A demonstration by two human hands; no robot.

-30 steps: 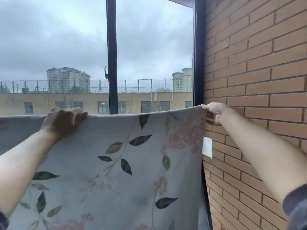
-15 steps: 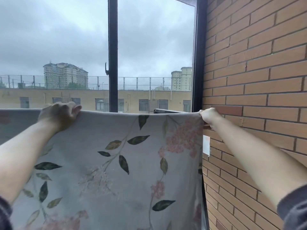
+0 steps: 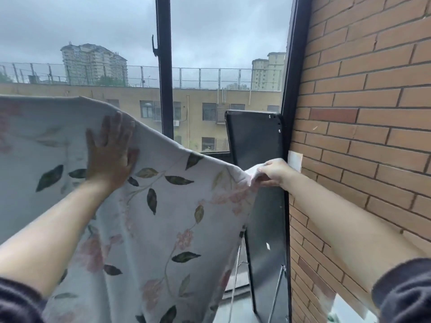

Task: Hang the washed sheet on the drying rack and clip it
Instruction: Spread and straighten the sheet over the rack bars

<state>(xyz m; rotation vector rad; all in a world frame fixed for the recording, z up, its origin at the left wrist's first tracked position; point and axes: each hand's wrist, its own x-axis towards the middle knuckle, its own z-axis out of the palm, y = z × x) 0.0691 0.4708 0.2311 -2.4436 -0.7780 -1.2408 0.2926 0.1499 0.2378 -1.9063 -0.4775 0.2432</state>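
Observation:
The washed sheet [image 3: 163, 224], pale grey with dark leaves and pink flowers, hangs across the lower left of the view. My left hand [image 3: 112, 150] lies flat on it with fingers spread, pressing near its raised top edge. My right hand [image 3: 271, 172] pinches the sheet's right corner, pulled down and to the right. Thin metal legs of the drying rack [image 3: 235, 276] show below the sheet's right edge; the rest of the rack is hidden behind the cloth. No clips are in view.
A black folded panel [image 3: 256, 141] leans against the window frame [image 3: 164, 89] beside the brick wall [image 3: 361, 113] on the right. A white tag [image 3: 295, 160] sticks to the wall. Buildings lie beyond the glass.
My left hand let go of the top edge and now lies flat on the sheet. My right hand has pulled the corner lower, uncovering the black panel.

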